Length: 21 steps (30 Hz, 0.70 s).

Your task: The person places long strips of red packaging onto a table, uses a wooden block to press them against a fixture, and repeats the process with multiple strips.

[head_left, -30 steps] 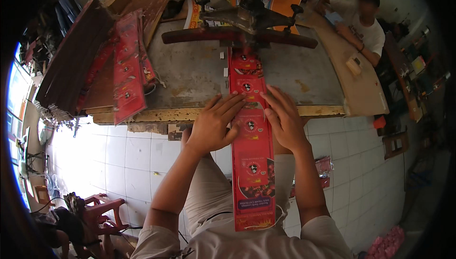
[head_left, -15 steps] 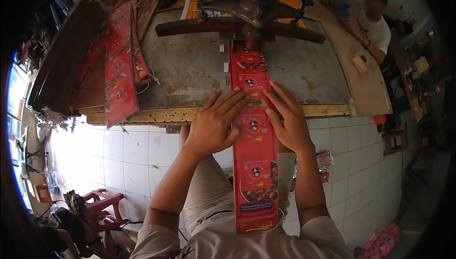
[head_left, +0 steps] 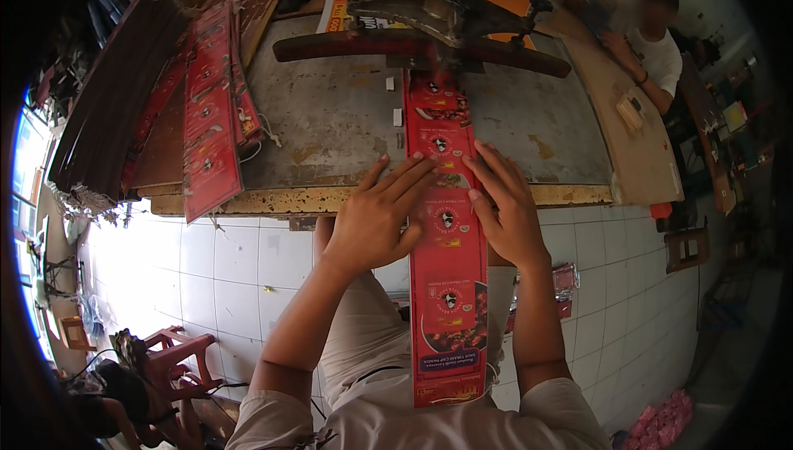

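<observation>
Head view: left hand [head_left: 373, 217] and right hand [head_left: 504, 202] lie open, fingers spread, pressing a long red printed strip [head_left: 446, 277] flat across the near edge of the worn metal worktop [head_left: 330, 120]. Its far end sits under a dark press bar [head_left: 413, 44].

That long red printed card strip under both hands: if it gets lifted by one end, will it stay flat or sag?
The red strip looks like thin card, so it would probably sag if lifted by one end. It already overhangs the bench edge down toward the lap. Its printed face seems glossy, so it may slide easily under the left hand and right hand. Likely light.
</observation>
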Tool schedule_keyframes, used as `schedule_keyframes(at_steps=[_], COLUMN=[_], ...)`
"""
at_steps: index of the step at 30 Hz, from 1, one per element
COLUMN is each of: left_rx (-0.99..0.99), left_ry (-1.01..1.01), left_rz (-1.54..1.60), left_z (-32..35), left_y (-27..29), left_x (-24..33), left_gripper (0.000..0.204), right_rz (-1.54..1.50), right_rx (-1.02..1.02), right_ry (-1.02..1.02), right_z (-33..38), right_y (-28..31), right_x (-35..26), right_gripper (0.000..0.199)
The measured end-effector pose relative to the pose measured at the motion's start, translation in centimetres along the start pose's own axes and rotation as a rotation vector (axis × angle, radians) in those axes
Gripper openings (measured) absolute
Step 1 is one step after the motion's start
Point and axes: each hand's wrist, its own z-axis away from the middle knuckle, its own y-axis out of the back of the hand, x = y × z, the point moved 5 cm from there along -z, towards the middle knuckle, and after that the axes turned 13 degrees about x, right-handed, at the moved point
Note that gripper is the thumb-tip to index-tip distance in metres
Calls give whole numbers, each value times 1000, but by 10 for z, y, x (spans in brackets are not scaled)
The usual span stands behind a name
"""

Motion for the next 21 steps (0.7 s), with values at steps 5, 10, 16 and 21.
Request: schedule_keyframes(at_steps=[5, 10, 16, 21], left_rx=[-4, -4, 18, 37], left_ry=[-1, 4, 7, 24], left_rz=[-7, -4, 1, -33], left_z=[0, -1, -2, 4], left_y=[0, 1, 2, 6], left_x=[0, 1, 3, 0], left_gripper=[73, 73, 70, 65], right_rz=[-7, -12, -99, 264], right_rx=[4, 12, 9, 195], right_ry=[3, 7, -19, -317], right_z=[0, 0, -2, -17], right_y=[-1, 1, 10, 75], right_x=[0, -1, 4, 124], right_gripper=[48, 47, 45, 46])
